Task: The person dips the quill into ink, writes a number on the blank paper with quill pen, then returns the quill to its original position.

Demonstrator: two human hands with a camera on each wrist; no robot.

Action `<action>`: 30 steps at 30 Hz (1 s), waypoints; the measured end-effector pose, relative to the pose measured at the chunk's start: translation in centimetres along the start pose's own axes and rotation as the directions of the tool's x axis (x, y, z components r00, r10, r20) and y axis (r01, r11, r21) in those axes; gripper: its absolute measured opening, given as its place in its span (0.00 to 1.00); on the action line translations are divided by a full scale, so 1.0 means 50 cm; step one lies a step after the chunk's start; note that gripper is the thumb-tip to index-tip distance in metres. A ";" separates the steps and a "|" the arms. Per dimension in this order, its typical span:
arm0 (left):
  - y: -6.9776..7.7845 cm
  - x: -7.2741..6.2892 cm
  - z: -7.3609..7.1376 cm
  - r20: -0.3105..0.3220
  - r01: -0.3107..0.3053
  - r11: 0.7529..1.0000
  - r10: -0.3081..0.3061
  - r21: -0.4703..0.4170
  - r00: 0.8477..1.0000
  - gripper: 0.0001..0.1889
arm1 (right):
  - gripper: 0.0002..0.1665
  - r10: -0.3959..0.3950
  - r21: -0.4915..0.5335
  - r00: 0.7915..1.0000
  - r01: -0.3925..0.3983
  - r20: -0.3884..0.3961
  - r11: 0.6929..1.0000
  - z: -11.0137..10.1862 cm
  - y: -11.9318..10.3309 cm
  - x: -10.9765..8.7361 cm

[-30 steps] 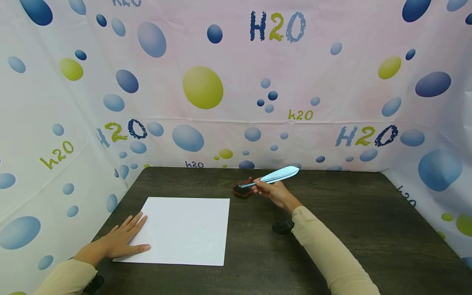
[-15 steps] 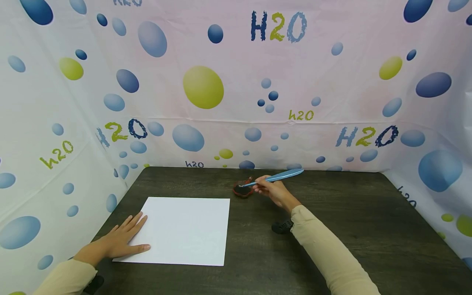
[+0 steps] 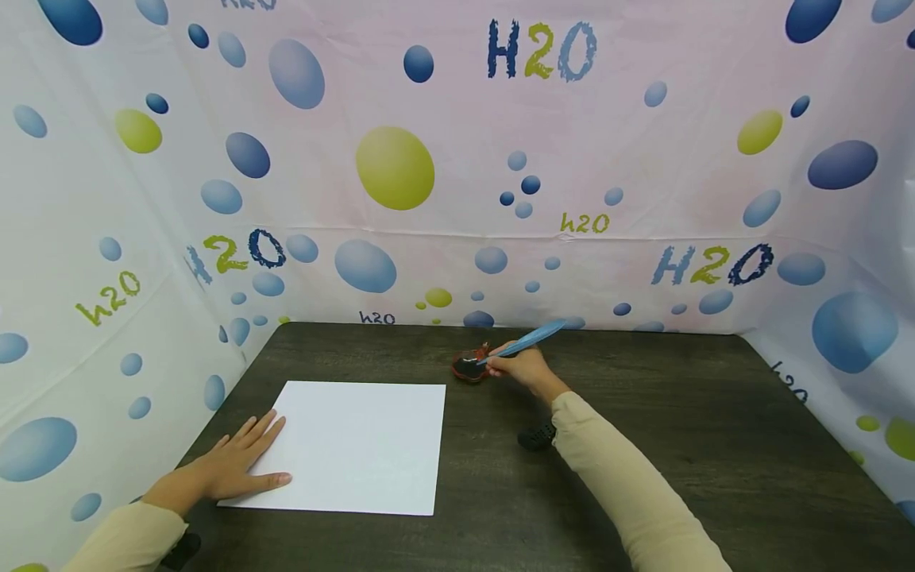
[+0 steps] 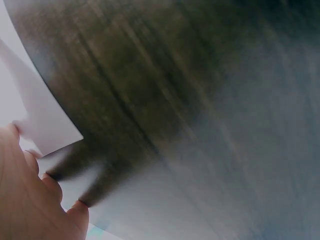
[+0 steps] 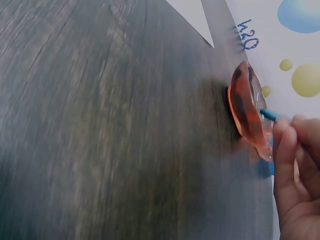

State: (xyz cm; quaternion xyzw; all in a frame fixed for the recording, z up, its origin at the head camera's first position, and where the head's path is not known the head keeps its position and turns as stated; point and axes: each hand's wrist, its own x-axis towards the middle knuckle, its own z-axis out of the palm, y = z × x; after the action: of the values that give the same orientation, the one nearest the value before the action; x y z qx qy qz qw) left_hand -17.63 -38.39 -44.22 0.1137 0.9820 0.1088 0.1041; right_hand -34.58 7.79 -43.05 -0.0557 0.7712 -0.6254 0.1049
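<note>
My right hand [image 3: 525,368] pinches a blue feather quill [image 3: 536,336] near its lower end. The quill slants, feather end up and to the right, its tip over a small red-orange dish [image 3: 456,372] with a dark inside. In the right wrist view the quill's tip [image 5: 267,114] is at the far side of the shiny dish [image 5: 244,102]; whether it touches is unclear. My left hand [image 3: 227,467] rests flat, fingers spread, on the left edge of a blank white sheet of paper [image 3: 360,449]. The left wrist view shows the fingertips beside the paper's corner [image 4: 55,125].
The dark wood-grain table [image 3: 643,445] reaches back to a white curtain [image 3: 443,103] printed with bubbles and "H2O". The curtain also hangs along the left and right sides. A black wrist device [image 3: 538,437] shows beneath the right sleeve.
My right hand has shifted slightly left. The quill's feather end has swung left and up, and its tip has moved a little right over the dish. My left hand and the paper stay put.
</note>
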 end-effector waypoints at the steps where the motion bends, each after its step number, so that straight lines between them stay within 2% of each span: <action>1: 0.000 0.000 0.000 0.002 0.001 1.000 -0.001 -0.007 1.000 0.49 | 0.13 0.005 -0.021 1.000 -0.005 -0.019 1.000 0.003 -0.003 0.000; 4: -0.007 0.002 0.004 -0.013 -0.012 1.000 0.011 -0.020 1.000 0.49 | 0.10 0.014 -0.060 0.998 -0.017 -0.060 0.998 0.013 -0.013 0.000; 14: -0.036 0.015 0.023 -0.057 -0.017 1.000 0.016 -0.018 0.998 0.50 | 0.06 -0.006 -0.130 0.996 -0.005 -0.085 0.992 0.027 -0.012 -0.003; 21: -0.032 0.012 0.020 -0.035 -0.006 1.000 0.005 -0.029 0.999 0.51 | 0.07 -0.026 -0.122 0.995 0.014 -0.096 0.992 0.035 -0.005 0.000; 30: -0.020 0.003 0.011 -0.015 -0.008 1.000 0.007 -0.025 1.000 0.49 | 0.07 -0.012 -0.144 0.996 -0.001 -0.094 0.990 0.031 -0.007 -0.002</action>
State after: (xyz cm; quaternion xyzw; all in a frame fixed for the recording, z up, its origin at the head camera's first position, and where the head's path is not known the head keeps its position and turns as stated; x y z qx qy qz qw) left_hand -17.87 -39.19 -45.03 0.1152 0.9809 0.1224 0.0979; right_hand -34.12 6.25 -43.00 -0.0357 0.8183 -0.5704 0.0623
